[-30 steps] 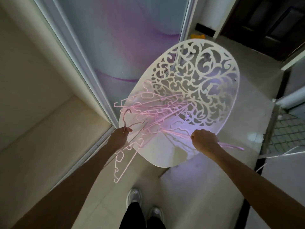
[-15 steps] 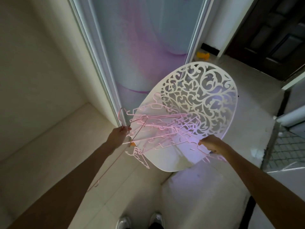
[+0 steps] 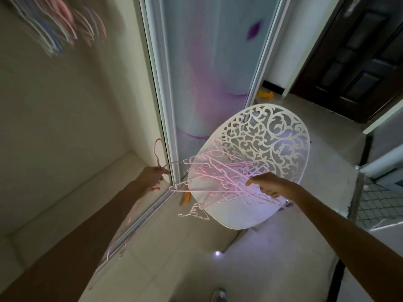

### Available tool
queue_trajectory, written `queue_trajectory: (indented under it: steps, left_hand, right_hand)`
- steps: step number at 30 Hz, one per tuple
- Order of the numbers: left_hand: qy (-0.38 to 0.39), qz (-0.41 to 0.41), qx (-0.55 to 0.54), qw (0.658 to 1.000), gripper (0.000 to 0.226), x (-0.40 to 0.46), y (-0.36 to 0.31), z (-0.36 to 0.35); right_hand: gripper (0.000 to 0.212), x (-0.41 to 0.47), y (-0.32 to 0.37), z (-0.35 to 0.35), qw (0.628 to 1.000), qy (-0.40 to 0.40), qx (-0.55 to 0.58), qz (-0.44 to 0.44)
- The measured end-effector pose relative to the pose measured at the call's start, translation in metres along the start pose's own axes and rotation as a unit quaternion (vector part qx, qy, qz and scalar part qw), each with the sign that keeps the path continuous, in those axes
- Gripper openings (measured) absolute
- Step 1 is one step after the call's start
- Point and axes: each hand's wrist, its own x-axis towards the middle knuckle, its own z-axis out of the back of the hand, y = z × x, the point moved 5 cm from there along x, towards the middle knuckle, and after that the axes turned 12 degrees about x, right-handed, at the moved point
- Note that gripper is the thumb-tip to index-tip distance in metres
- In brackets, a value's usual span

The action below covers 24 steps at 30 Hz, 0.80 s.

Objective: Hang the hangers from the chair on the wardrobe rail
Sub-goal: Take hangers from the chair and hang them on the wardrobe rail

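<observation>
Pink hangers (image 3: 220, 179) tangle on the chair (image 3: 272, 149), beside the wardrobe door frame (image 3: 165, 118).

I see a white chair (image 3: 257, 212) with a curly cut-out back standing on the pale tiled floor (image 3: 272, 253). A heap of thin pink hangers (image 3: 220, 177) lies on its seat, and some poke out past the left edge. On the floor just left of the chair lies a small orange thing (image 3: 186, 198). Far off, by the wall, lies a yellow thing (image 3: 265, 95).
</observation>
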Motion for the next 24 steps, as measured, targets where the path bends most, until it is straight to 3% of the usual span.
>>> queue_trajectory:
  steps: [7,13,17,24]
  left_hand:
    - [-0.042,-0.008,-0.125,0.991,0.03,-0.056,-0.003,0.074]
    - [0.015,-0.069,-0.258,0.963,0.022,-0.113,0.0,0.116]
    - [0.021,-0.093,-0.342,0.935,0.027,-0.144,0.001,0.129]
    - [-0.09,-0.061,-0.361,0.926,0.015,-0.186,0.017,0.176]
  right_hand:
    - [0.027,-0.084,0.068,-0.024,0.96,0.251,-0.001,0.122]
    - [0.03,-0.131,0.138,-0.066,0.911,0.374,0.051,0.166]
    - [0.029,-0.132,0.168,-0.108,0.888,0.417,0.073,0.179]
    - [0.028,-0.134,0.196,-0.182,0.883,0.434,-0.027,0.18]
